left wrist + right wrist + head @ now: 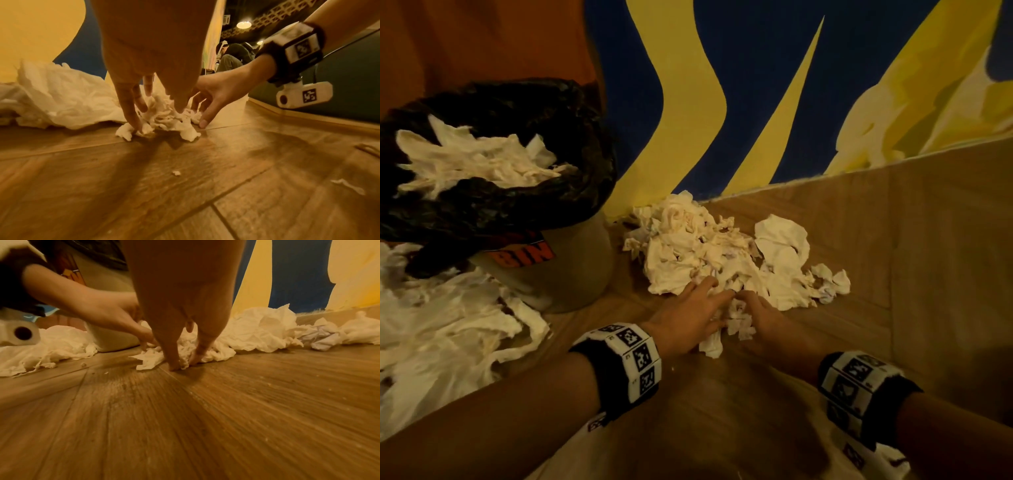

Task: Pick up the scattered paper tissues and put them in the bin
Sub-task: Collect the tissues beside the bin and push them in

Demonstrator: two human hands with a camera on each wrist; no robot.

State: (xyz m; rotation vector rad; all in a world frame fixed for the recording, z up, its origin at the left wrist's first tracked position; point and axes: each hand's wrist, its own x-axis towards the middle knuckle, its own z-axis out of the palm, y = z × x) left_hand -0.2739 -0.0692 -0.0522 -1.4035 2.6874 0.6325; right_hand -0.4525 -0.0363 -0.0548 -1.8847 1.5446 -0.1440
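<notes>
Fingers of both hands meet over a small clump of tissue (726, 329) at the near edge of the pile of crumpled tissues (722, 253), which lies on the floor just right of the bin (558, 270). The left hand (690, 317) has its fingers (131, 113) spread and angled down, the tips digging into the clump and touching the wood floor (185, 186). The right hand (768, 317) comes in from the other side, its fingers (174, 360) slightly apart and curling in, tips pressing the paper to the floor; neither hand has yet lifted the clump. The tissues are thin, soft and heavily creased, white to cream. The bin is a pale round tub with an orange label, lined with a glossy black bag (524, 205) rumpled over its rim, and more tissues (479, 157) already heap inside it. Another spread of tissues (441, 325) lies on the floor left of the bin. Behind the bin and pile stands a blue and yellow painted wall (756, 85), whose base closes off the far side. The plank floor nearer than the bin lies open, with only small paper scraps (176, 173).
</notes>
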